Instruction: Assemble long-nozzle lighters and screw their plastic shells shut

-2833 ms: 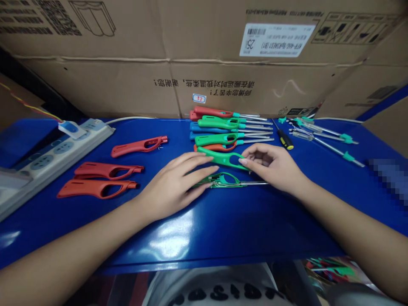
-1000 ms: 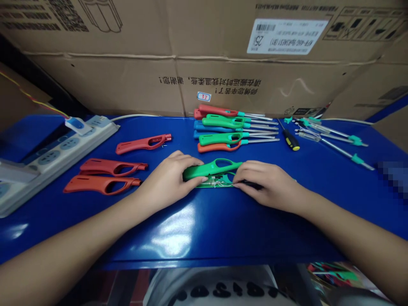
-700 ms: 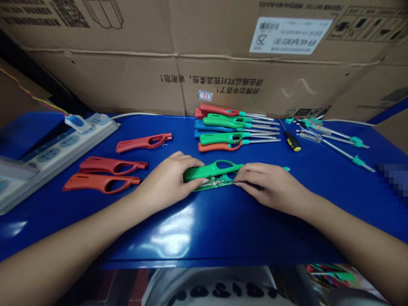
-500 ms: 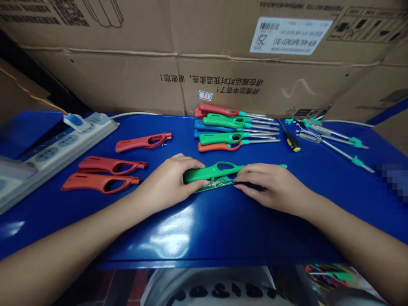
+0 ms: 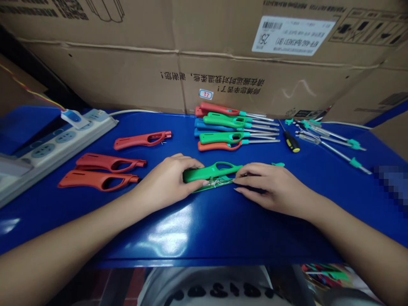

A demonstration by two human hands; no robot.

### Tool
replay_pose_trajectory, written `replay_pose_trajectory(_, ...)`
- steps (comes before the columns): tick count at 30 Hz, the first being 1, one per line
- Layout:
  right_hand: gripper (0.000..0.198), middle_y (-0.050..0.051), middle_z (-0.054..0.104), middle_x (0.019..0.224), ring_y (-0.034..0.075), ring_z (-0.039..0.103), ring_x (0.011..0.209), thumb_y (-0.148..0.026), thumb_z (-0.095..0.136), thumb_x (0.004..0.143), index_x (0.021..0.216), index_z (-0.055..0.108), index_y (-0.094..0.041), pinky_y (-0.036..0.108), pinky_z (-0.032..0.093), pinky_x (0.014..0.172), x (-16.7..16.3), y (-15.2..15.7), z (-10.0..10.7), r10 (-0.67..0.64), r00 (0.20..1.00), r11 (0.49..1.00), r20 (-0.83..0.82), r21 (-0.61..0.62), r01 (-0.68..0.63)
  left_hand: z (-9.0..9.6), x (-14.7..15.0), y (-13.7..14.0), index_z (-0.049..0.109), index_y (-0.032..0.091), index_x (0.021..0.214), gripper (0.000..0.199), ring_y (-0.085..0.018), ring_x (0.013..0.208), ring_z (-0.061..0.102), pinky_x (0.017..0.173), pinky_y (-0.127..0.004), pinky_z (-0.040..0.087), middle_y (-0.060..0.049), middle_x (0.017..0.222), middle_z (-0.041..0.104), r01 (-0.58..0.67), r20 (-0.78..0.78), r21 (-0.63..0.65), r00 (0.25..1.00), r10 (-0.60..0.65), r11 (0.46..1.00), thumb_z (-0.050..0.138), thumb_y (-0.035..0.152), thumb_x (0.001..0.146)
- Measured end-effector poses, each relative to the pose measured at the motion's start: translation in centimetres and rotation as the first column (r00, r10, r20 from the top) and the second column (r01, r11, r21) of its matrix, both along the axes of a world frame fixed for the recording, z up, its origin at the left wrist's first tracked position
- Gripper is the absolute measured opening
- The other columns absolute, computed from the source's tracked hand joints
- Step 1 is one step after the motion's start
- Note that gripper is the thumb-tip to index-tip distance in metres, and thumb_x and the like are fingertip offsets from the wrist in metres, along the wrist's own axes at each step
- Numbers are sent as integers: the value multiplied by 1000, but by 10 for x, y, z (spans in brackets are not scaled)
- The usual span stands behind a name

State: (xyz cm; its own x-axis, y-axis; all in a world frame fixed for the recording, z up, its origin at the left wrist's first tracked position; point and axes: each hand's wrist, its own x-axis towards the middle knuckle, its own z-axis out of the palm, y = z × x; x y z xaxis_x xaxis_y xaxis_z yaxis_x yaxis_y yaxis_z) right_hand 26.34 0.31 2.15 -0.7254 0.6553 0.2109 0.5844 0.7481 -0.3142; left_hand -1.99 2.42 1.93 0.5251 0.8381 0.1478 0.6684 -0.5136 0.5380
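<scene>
A green lighter casing (image 5: 207, 172) with a trigger loop lies partly split in front of me, its inner parts and thin wires showing along the near side. My left hand (image 5: 178, 178) is closed around its handle end, the thumb pressed on the near edge. At the loop's right end, my right hand (image 5: 266, 182) is closed with its fingertips together on the front of the casing; exactly what they pinch is hidden. A turquoise tip (image 5: 278, 164) shows just beyond the right hand.
Left on the blue table (image 5: 153, 233) lie several red casings (image 5: 95, 180). Long-necked lighters (image 5: 223, 138) are stacked at the back, beside a screwdriver (image 5: 290, 140). Metal rods with turquoise parts (image 5: 338, 153) lie at right. A power strip (image 5: 60, 146) runs along the left; a cardboard box (image 5: 127, 80) stands behind.
Both hands stay on the green casing. The right fingers have shifted very slightly left along its front end, and the turquoise tip has moved a little left.
</scene>
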Motion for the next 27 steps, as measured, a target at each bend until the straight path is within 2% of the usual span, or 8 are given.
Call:
replay_pose_trajectory(5, 23, 8, 69, 113, 18, 68, 92, -31, 58, 98, 111, 73, -21, 31, 55, 76, -2, -1, 1, -13, 1000, 998, -23, -67, 11, 1, 1, 0, 75, 20, 106, 27, -25, 91, 68, 80, -39, 53, -5, 97, 76, -8, -21, 3, 1000, 8, 1000, 72, 37, 86)
replay_pose_trajectory(13, 23, 8, 69, 113, 16, 68, 95, -29, 58, 97, 111, 74, -19, 29, 54, 84, -3, 0, 2, -36, 994, 983, -99, -183, 17, 2, 1, 0, 75, 19, 108, 30, -25, 92, 67, 82, -39, 52, -6, 99, 76, -15, -24, -29, 1000, 14, 999, 72, 40, 86)
replay_pose_trajectory(15, 23, 8, 69, 112, 16, 68, 94, -29, 58, 97, 110, 74, -19, 29, 55, 83, -3, 1, 1, -26, 995, 987, -98, -158, 10, 3, 1, 0, 75, 19, 108, 30, -25, 93, 67, 82, -38, 52, -6, 100, 76, -24, -28, -50, 999, 23, 998, 72, 39, 86)
replay_pose_trajectory(21, 26, 8, 69, 114, 20, 69, 96, -33, 56, 98, 114, 73, -21, 33, 55, 75, -2, -2, -1, 0, 999, 999, 32, 51, -2, 3, 1, -2, 74, 19, 108, 30, -24, 95, 67, 82, -36, 51, -4, 101, 76, -23, -23, -67, 1000, 21, 998, 73, 40, 86)
replay_pose_trajectory(24, 26, 7, 70, 116, 21, 70, 99, -32, 58, 98, 116, 72, -21, 34, 56, 80, -2, -1, -2, -1, 1000, 998, 30, 59, -1, 2, 0, -3, 74, 20, 108, 29, -24, 95, 67, 81, -35, 51, -4, 101, 76, -22, -31, -50, 999, 20, 999, 73, 39, 86)
replay_pose_trajectory(27, 23, 6, 71, 113, 18, 70, 97, -25, 59, 96, 115, 71, -20, 30, 57, 81, -1, 2, -3, 0, 997, 998, -78, 58, 5, 2, 0, -2, 74, 19, 108, 28, -24, 94, 66, 81, -35, 50, -4, 100, 75, -9, -38, -16, 999, 8, 1000, 72, 37, 86)
